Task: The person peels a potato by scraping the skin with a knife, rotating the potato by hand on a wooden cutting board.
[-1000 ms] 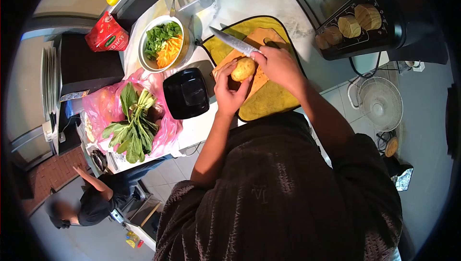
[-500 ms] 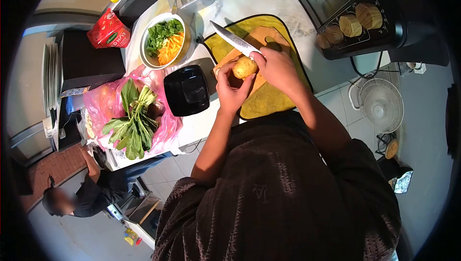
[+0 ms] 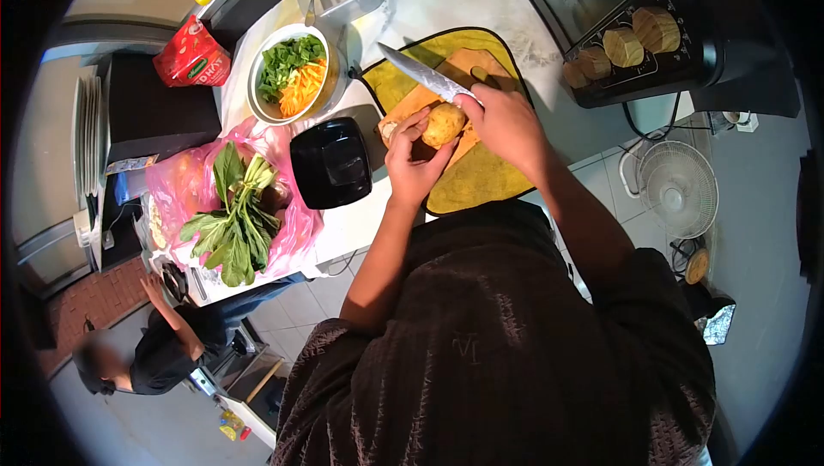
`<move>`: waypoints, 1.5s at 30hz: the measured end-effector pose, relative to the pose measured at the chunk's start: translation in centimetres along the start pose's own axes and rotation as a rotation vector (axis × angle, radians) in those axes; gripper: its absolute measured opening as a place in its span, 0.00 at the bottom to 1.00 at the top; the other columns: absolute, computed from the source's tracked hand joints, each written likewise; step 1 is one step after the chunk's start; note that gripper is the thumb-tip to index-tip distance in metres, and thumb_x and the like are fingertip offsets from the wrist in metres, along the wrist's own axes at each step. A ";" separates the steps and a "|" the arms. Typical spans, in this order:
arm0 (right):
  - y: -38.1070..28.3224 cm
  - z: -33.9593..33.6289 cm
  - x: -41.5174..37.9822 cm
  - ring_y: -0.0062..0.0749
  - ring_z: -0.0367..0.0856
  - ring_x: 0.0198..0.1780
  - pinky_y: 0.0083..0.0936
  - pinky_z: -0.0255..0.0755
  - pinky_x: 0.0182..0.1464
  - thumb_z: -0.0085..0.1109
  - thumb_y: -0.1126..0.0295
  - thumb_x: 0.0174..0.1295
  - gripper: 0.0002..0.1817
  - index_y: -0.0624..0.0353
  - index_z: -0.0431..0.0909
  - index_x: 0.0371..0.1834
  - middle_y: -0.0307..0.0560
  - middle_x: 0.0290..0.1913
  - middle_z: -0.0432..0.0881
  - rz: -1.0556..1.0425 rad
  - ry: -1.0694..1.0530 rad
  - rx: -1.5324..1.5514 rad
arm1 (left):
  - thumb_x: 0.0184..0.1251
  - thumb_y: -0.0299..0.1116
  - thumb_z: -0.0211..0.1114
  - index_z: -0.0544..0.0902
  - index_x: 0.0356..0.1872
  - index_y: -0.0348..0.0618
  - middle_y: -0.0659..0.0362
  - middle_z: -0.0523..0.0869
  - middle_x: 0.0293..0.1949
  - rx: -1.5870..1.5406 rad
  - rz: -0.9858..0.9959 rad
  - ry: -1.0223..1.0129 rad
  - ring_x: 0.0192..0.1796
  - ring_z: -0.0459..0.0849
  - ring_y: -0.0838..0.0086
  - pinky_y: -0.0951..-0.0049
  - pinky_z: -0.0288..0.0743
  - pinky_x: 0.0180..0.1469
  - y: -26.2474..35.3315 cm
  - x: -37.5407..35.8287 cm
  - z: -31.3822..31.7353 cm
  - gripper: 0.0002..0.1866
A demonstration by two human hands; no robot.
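Since earlier frame, yellow-brown potato (image 3: 444,125) turned slightly in left hand (image 3: 414,166), over wooden cutting board (image 3: 468,67). Right hand (image 3: 506,123) grips steel kitchen knife (image 3: 425,75), blade toward 10 o'clock. Peeling step; next stroke needs shallow cut, thumb clear.

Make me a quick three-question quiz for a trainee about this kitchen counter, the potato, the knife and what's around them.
1. True or false: the left hand holds the potato above the wooden cutting board.
2. Which hand holds the knife?
A. left hand
B. right hand
C. neither
3. Fill in: the leafy greens lie on a ____ plastic bag.

Key:
1. True. The potato sits in the left hand's grip over the board.
2. B. The blade points away toward the bowl of chopped vegetables.
3. Pink.
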State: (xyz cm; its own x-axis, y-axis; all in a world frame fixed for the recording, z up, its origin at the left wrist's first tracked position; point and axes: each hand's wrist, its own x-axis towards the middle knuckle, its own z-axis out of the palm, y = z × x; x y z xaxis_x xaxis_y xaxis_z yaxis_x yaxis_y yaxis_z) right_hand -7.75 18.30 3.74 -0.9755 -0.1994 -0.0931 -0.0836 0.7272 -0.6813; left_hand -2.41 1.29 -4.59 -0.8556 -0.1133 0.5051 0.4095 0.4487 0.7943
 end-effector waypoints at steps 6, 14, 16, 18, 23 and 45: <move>0.9 0.7 0.4 0.66 0.79 0.37 0.53 0.70 0.40 0.53 0.54 0.73 0.21 0.64 0.78 0.35 0.64 0.30 0.81 0.004 0.014 0.029 | 0.44 0.23 0.84 0.79 0.45 0.34 0.45 0.84 0.52 0.086 0.090 -0.017 0.53 0.85 0.57 0.64 0.79 0.56 0.8 0.1 -0.6 0.26; -0.1 1.5 -0.5 0.66 0.79 0.40 0.54 0.71 0.44 0.53 0.53 0.72 0.20 0.60 0.78 0.34 0.62 0.33 0.83 0.104 -0.001 0.096 | 0.43 0.24 0.84 0.83 0.49 0.39 0.51 0.85 0.48 0.086 0.019 0.030 0.51 0.85 0.61 0.66 0.79 0.56 1.1 0.2 -0.8 0.28; 0.6 1.4 0.1 0.66 0.79 0.40 0.54 0.71 0.44 0.53 0.53 0.72 0.20 0.61 0.78 0.34 0.62 0.34 0.83 0.095 0.014 0.065 | 0.44 0.24 0.83 0.83 0.50 0.38 0.52 0.85 0.48 0.105 0.008 0.028 0.51 0.86 0.62 0.67 0.79 0.57 0.9 0.1 -0.6 0.28; 0.9 1.4 0.2 0.66 0.79 0.41 0.54 0.71 0.44 0.52 0.53 0.72 0.20 0.61 0.78 0.35 0.62 0.34 0.83 0.087 0.027 0.033 | 0.47 0.24 0.82 0.81 0.52 0.36 0.50 0.85 0.53 -0.266 -0.294 0.091 0.55 0.85 0.61 0.67 0.78 0.59 0.4 -0.5 0.3 0.28; 2.0 2.4 -0.5 0.66 0.79 0.40 0.45 0.73 0.40 0.51 0.52 0.74 0.22 0.64 0.78 0.39 0.66 0.34 0.81 0.134 0.084 0.128 | 0.52 0.25 0.79 0.77 0.60 0.34 0.45 0.81 0.61 -0.132 -0.227 -0.058 0.61 0.82 0.58 0.65 0.75 0.63 0.5 1.0 -0.8 0.32; -0.4 0.8 -2.7 0.51 0.81 0.30 0.37 0.72 0.37 0.52 0.50 0.74 0.23 0.63 0.79 0.42 0.60 0.28 0.81 0.210 0.057 0.290 | 0.43 0.26 0.81 0.80 0.53 0.36 0.51 0.86 0.51 0.267 -0.067 -0.148 0.55 0.82 0.53 0.60 0.74 0.61 3.3 2.8 -3.1 0.31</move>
State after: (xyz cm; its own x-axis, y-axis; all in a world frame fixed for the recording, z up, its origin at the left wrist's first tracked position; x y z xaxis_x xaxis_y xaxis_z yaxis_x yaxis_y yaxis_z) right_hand -4.89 18.02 3.67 -0.9757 -0.0231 -0.2177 0.1727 0.5300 -0.8302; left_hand -2.45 -0.25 0.45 -0.9227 -0.0295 0.3845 0.2695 0.6638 0.6977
